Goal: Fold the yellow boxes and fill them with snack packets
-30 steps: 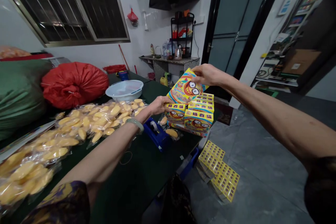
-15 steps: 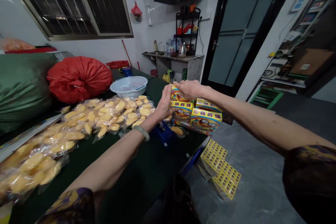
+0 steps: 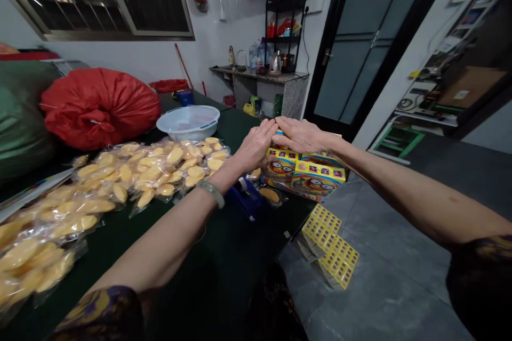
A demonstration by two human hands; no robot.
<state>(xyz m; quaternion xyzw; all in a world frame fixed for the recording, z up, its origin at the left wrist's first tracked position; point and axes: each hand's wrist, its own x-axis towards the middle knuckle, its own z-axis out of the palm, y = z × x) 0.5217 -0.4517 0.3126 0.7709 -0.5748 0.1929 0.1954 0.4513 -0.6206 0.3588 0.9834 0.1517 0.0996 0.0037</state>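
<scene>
At the corner of the dark green table, several yellow cartoon-printed boxes [image 3: 319,180] stand close together. My left hand [image 3: 256,145] lies along the left side and top of a rear box, fingers stretched out. Flat across the top of that box rests my right hand [image 3: 302,136], its fingers straight and meeting the left fingertips. Most of this box is hidden under both hands. Below my left wrist sits a dark blue tool-like object [image 3: 248,200], partly covered, its kind unclear. Beside it lies one wrapped yellow oval piece [image 3: 269,195].
Many wrapped yellow oval pieces [image 3: 150,170] spread over the table's left. Behind them are a light blue basin [image 3: 188,123], a red sack [image 3: 102,109] and a green sack [image 3: 24,112]. Yellow printed sheets or boxes [image 3: 332,242] are stacked low beside the table's right edge.
My right hand has flattened from bent fingers to lying across the box top. My left fingers have moved up and right to meet it. The view has shifted slightly.
</scene>
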